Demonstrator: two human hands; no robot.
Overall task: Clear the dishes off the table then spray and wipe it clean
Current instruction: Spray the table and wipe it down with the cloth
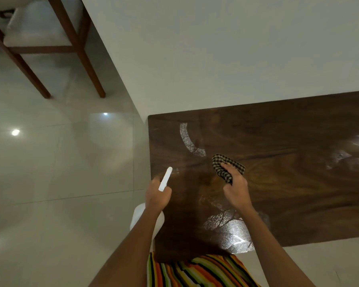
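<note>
A dark wooden table (288, 183) stands against a white wall, with no dishes on it. Wet streaks (190, 141) shine on its surface at the left, near my body and at the far right. My left hand (157, 196) grips a white spray bottle (165, 179) at the table's left edge; the nozzle points away from me and the bottle's body (138, 218) hangs below my wrist. My right hand (235, 190) holds a bunched black-and-cream checked cloth (226, 166) just above or on the tabletop, right of the curved streak.
A wooden chair (50, 38) with a pale seat stands at the upper left on the glossy tiled floor (60, 162). The white wall (236, 48) borders the table's far side. My striped garment (195, 270) meets the table's near edge.
</note>
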